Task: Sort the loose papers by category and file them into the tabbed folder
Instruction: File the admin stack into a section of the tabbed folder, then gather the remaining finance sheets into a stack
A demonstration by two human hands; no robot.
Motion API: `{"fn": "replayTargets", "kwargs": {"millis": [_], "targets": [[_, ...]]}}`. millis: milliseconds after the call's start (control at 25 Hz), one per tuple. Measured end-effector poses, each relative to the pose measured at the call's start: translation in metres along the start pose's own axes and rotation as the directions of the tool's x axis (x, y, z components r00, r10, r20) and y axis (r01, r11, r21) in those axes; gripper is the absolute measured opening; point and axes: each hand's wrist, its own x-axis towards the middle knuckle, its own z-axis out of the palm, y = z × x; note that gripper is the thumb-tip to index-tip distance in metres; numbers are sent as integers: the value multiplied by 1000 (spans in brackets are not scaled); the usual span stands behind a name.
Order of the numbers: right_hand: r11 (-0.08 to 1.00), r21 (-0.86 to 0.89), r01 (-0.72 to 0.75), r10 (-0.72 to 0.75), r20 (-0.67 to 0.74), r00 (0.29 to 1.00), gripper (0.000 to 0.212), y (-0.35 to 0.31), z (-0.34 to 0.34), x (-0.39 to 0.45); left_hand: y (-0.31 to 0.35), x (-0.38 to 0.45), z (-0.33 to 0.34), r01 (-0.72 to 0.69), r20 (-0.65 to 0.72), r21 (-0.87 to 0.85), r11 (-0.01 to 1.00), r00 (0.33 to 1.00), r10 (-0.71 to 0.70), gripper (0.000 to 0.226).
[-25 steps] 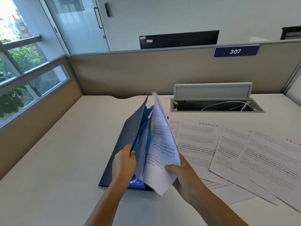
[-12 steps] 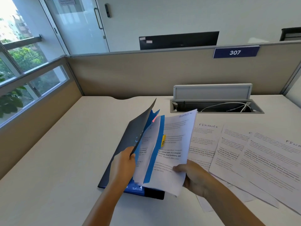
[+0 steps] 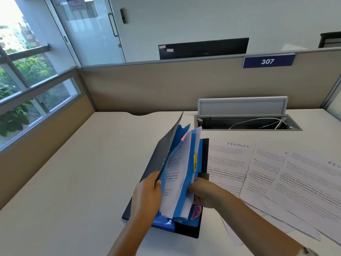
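Observation:
A dark tabbed folder [image 3: 162, 159] lies open on the desk with blue dividers [image 3: 185, 183] and pink and yellow tabs fanned upward. My left hand [image 3: 147, 194] grips the raised front cover and the first leaves near their lower edge. My right hand [image 3: 203, 194] pinches a white sheet [image 3: 178, 174] together with the blue dividers from the right. Loose printed papers headed FINANCE [image 3: 230, 163] overlap on the desk to the right of the folder.
An open cable tray [image 3: 247, 122] with white cords sits in the desk behind the papers. A beige partition [image 3: 166, 85] with a 307 sign closes the back, and a window ledge runs along the left.
The sheet my right hand held spread out to the right has swung left and upright into the fanned dividers. My right hand moved in against the folder.

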Motion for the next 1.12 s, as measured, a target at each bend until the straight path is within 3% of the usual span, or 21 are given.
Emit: {"fn": "replayTargets", "kwargs": {"millis": [200,440,560,680,840,920,1000,1120], "targets": [[997,62,-44,43,6,999,19,6,16,15,6,-17,0,-2,-61,-70,998,998,-2,33],[996,80,29,-31,24,999,15,8,30,25,-13,-4,-21,93,-198,-212,973,971,-136,32],[992,51,116,-117,15,993,29,9,28,22,-21,4,-24,107,-242,-173,979,959,-148,35],[978,-105,178,-189,-103,977,35,12,14,15,-32,11,-23,112,-279,-88,990,951,-132,35],[961,-189,203,-236,-174,956,20,23,-18,-1,-52,18,-16,188,-314,20,982,934,-172,31],[824,-510,247,-380,-174,908,22,38,-37,-11,-60,21,-9,202,-336,39,979,925,-177,28],[563,-796,222,-446,-67,892,23,60,-50,-20,-67,24,0,199,-349,61,978,922,-166,26],[376,-897,234,-430,54,901,29,88,-58,-32,-76,28,13,193,-344,105,976,927,-147,26]]}}
